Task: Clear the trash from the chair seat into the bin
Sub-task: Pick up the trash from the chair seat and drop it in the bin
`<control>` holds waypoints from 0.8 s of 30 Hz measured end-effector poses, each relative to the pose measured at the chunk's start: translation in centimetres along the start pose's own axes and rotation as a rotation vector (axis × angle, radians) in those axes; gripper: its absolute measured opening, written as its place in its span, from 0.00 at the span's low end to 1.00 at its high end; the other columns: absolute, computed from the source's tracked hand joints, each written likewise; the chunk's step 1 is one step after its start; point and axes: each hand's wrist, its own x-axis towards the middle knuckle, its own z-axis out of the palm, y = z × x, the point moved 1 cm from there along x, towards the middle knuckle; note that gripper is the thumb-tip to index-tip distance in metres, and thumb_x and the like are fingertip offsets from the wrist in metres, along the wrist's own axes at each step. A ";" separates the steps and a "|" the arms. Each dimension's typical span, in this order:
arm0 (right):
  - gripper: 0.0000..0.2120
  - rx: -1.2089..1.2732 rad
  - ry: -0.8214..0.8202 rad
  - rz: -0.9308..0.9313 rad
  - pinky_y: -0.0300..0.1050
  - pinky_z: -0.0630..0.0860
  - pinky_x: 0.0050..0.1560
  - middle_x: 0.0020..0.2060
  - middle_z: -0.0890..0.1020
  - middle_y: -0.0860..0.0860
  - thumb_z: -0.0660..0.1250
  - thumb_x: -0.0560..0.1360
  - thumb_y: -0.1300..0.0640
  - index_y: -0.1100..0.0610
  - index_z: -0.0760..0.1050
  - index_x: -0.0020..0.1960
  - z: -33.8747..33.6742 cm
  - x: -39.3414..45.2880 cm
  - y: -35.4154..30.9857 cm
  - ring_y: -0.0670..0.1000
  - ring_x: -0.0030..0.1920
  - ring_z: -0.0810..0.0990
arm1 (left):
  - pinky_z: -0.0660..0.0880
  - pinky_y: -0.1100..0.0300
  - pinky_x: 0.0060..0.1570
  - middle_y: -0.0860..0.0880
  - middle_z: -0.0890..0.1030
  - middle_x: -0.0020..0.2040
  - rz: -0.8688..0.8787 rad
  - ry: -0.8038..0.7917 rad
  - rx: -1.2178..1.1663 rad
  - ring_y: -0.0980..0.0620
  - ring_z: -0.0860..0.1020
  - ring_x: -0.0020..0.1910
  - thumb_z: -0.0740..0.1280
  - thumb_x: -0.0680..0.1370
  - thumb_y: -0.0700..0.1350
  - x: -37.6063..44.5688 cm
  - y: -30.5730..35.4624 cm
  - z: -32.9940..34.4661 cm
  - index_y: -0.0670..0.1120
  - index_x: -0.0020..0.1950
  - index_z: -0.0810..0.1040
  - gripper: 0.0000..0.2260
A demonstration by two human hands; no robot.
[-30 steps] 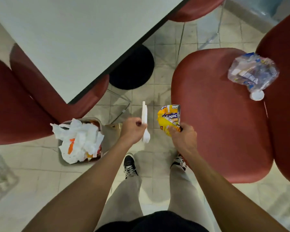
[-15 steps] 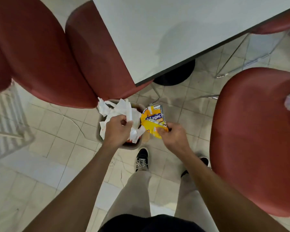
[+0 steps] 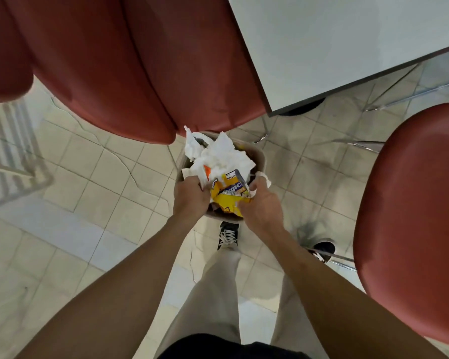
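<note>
1. Both hands were low over the bin (image 3: 260, 156), which stood on the floor (image 3: 94, 177) between the red chairs.
2. The bin was already very full of white paper (image 3: 223, 154), piled above its rim.
3. The yellow wrapper (image 3: 227, 194) sat at the near edge of the bin, on top of the pile.
4. The right hand (image 3: 263, 206) touched the wrapper. Its fingers looked bent around the wrapper's right side, but I could not tell if they gripped it or just pushed it.
5. The left hand (image 3: 191, 196) was at the wrapper's left side. Its fingers were curled down and hidden, so I could not tell what they held.
6. The chair seat (image 3: 412, 216) on the right showed only partly, with no trash on that part.
7. The wrapper could slide off onto the floor, because the pile was so high.
8. Pushing hard could knock the white paper out, or tip the bin.
</note>
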 end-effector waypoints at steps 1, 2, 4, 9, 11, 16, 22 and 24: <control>0.17 -0.045 -0.002 -0.005 0.47 0.70 0.36 0.39 0.79 0.57 0.65 0.71 0.57 0.53 0.63 0.56 0.4 0.2 -0.3 0.61 0.40 0.77 | 0.64 0.59 0.34 0.38 0.80 0.41 -0.022 -0.017 0.008 0.38 0.77 0.41 0.67 0.76 0.43 0.4 -0.2 0.2 0.36 0.42 0.78 0.10; 0.17 -0.090 -0.005 -0.015 0.47 0.70 0.37 0.40 0.78 0.57 0.64 0.71 0.58 0.53 0.63 0.57 0.7 0.4 -0.6 0.61 0.40 0.77 | 0.65 0.59 0.34 0.38 0.80 0.41 -0.042 -0.034 0.025 0.38 0.77 0.41 0.66 0.75 0.42 0.8 -0.5 0.3 0.36 0.42 0.78 0.08; 0.17 -0.180 0.001 -0.055 0.48 0.69 0.37 0.39 0.76 0.56 0.62 0.72 0.61 0.55 0.62 0.58 1.2 0.7 -1.0 0.61 0.40 0.77 | 0.66 0.58 0.34 0.38 0.79 0.42 -0.067 -0.073 0.063 0.39 0.76 0.41 0.66 0.73 0.40 1.2 -0.6 0.4 0.37 0.44 0.78 0.06; 0.10 -0.388 -0.018 -0.156 0.46 0.67 0.35 0.42 0.71 0.54 0.60 0.74 0.63 0.56 0.65 0.53 2.5 1.2 -2.0 0.60 0.41 0.77 | 0.69 0.58 0.35 0.41 0.80 0.42 -0.092 -0.130 0.068 0.43 0.76 0.40 0.70 0.71 0.39 1.9 -0.4 -1.1 0.40 0.47 0.81 0.06; 0.09 -0.411 -0.027 -0.145 0.46 0.68 0.37 0.49 0.73 0.55 0.63 0.74 0.60 0.57 0.68 0.54 2.4 1.1 -2.1 0.60 0.47 0.78 | 0.70 0.58 0.36 0.43 0.81 0.42 -0.085 -0.126 0.043 0.43 0.78 0.42 0.70 0.70 0.39 1.7 0.1 -2.5 0.42 0.47 0.82 0.07; 0.12 -0.412 -0.060 -0.087 0.50 0.74 0.51 0.61 0.67 0.54 0.69 0.69 0.54 0.55 0.73 0.51 0.8 0.5 -2.2 0.58 0.56 0.72 | 0.76 0.56 0.48 0.50 0.81 0.51 -0.096 -0.007 0.033 0.47 0.78 0.50 0.68 0.69 0.39 0.7 2.0 -5.7 0.52 0.58 0.78 0.19; 0.13 -0.279 -0.035 -0.067 0.52 0.70 0.59 0.55 0.70 0.52 0.66 0.69 0.57 0.50 0.73 0.52 -3.4 -0.2 -1.9 0.56 0.58 0.73 | 0.72 0.53 0.52 0.48 0.78 0.57 0.217 0.030 0.222 0.47 0.75 0.58 0.67 0.73 0.47 -1.0 6.6 -4.9 0.50 0.60 0.78 0.15; 0.17 -0.237 -0.003 -0.069 0.52 0.67 0.61 0.58 0.70 0.52 0.66 0.71 0.54 0.48 0.72 0.59 -5.1 -0.4 -1.1 0.55 0.61 0.72 | 0.71 0.52 0.55 0.47 0.77 0.59 0.402 0.018 0.343 0.46 0.72 0.60 0.66 0.74 0.48 -2.1 8.4 -3.7 0.49 0.62 0.77 0.17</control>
